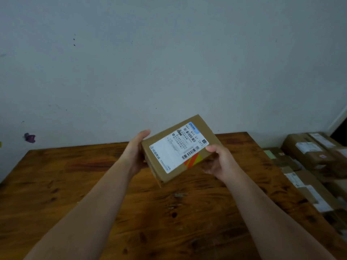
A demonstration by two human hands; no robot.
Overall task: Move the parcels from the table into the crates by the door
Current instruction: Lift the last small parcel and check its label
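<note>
A small brown cardboard parcel (178,151) with a white shipping label and an orange-yellow sticker is held up above the wooden table (93,184). My left hand (137,152) grips its left edge, thumb over the top corner. My right hand (219,162) grips its right edge, thumb on the labelled face. The parcel is tilted, label facing me. No crate is in view.
Several more brown parcels (309,152) with white labels are piled beyond the table's right edge. A pale wall (169,62) stands right behind the table. A dark opening (340,132) shows at the far right. A small purple mark (29,137) is on the wall at left.
</note>
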